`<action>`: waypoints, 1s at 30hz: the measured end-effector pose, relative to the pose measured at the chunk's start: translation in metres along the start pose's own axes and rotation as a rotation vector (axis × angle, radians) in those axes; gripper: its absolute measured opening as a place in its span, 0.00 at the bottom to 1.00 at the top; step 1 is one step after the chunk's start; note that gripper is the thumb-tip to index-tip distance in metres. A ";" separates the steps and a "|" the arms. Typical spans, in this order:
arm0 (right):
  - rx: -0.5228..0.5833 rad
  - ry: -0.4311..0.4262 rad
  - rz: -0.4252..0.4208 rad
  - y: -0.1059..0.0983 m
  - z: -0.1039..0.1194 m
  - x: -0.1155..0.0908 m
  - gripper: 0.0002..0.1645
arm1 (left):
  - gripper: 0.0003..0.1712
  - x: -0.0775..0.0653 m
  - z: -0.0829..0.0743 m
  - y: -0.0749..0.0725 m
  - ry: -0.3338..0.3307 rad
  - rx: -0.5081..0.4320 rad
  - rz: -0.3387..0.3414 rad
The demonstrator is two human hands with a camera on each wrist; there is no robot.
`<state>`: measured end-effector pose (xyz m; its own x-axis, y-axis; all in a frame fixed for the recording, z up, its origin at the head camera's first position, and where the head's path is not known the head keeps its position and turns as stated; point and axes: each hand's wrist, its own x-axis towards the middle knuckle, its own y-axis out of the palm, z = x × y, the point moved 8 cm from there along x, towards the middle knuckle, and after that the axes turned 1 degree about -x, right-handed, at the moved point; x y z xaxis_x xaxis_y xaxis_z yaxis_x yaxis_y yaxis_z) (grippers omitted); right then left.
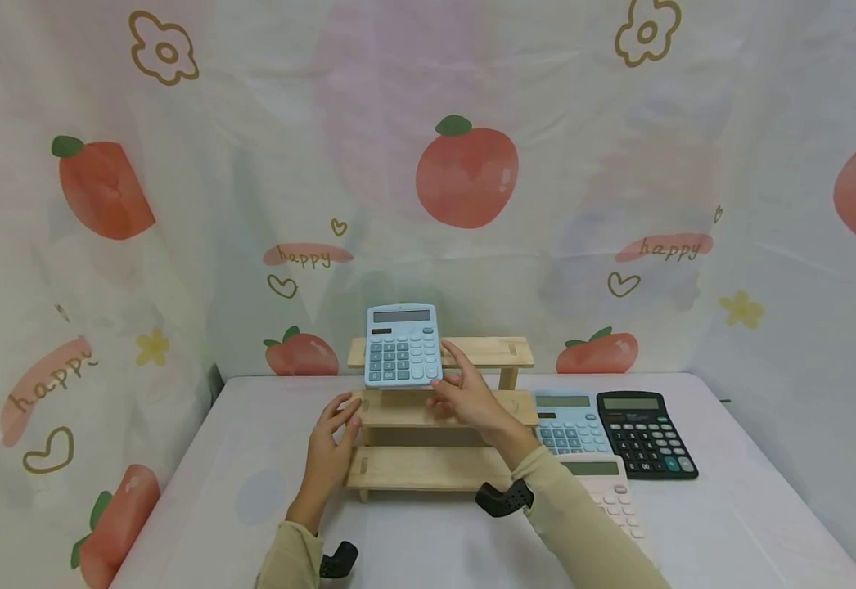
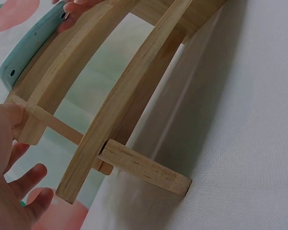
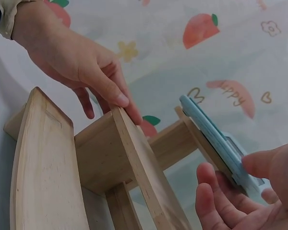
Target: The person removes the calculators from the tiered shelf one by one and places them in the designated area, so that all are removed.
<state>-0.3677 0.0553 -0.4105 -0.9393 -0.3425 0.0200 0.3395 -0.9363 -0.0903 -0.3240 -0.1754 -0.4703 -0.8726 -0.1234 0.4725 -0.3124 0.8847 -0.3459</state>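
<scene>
A light blue calculator [image 1: 402, 348] leans upright at the left of the top step of a three-step wooden stand [image 1: 435, 470]. With the thumb in front and fingers behind, my right hand [image 1: 472, 405] holds its lower right corner; the right wrist view shows the calculator [image 3: 216, 139] edge-on. My left hand [image 1: 331, 450] grips the left end of the stand's middle board between thumb and forefinger. In the left wrist view, the other fingers of the left hand [image 2: 5, 163] hang loose beside the board.
Right of the stand lie a second blue calculator [image 1: 568, 421], a black calculator [image 1: 645, 433] and a white calculator [image 1: 608, 491], partly covered by my right sleeve. A white cloth covers the table [image 1: 266, 442]. Behind it hangs a fruit-printed curtain [image 1: 546, 164].
</scene>
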 end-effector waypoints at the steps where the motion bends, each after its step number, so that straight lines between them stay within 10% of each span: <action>1: 0.003 0.002 -0.004 0.000 0.000 0.001 0.45 | 0.20 0.000 0.000 0.000 0.001 -0.005 0.001; 30: 0.301 0.047 -0.029 0.000 -0.005 -0.003 0.45 | 0.20 0.000 -0.003 -0.001 0.003 -0.012 -0.004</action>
<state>-0.3649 0.0569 -0.4158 -0.9476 -0.3180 -0.0289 0.3055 -0.9291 0.2085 -0.3222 -0.1746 -0.4674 -0.8701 -0.1261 0.4764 -0.3119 0.8893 -0.3344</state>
